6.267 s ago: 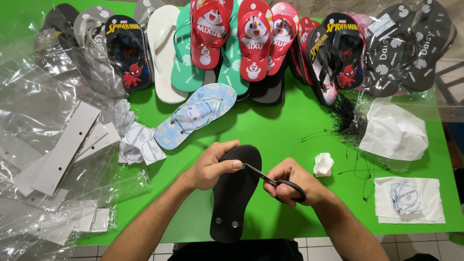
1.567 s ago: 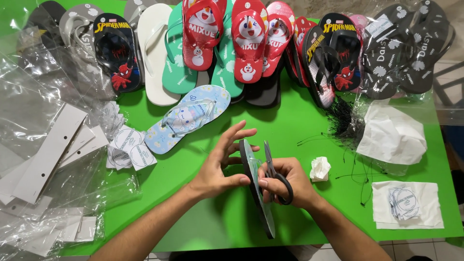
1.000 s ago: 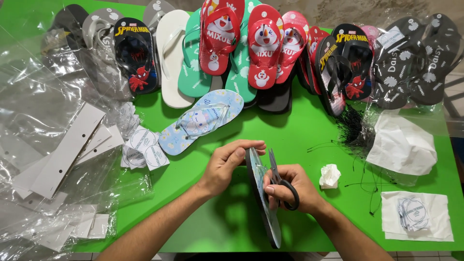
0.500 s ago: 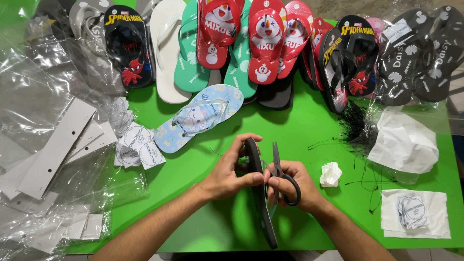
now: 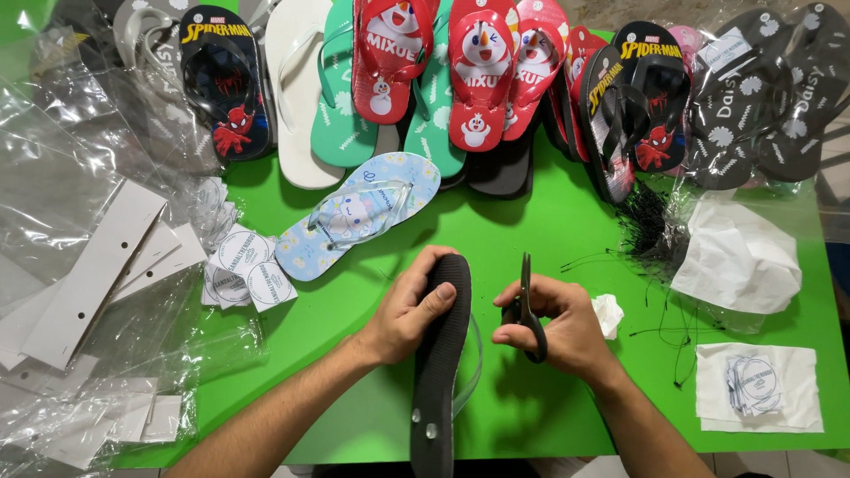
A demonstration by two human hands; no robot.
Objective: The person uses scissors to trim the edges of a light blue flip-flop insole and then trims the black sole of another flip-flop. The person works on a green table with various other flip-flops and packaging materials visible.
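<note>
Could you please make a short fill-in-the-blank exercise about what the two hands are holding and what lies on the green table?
1. The left hand grips a black ____ by its toe end.
2. The right hand holds black scissors with the blades pointing ____ from the person.
3. The table is ____ in colour.
4. The light blue sandal lies ____ the row of sandals at the table's far edge.

Missing words: sandal; away; green; in front of

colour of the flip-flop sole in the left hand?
Black flip-flop, sole side up, gripped near the toe end by the left hand. Head view shows it best.
</note>
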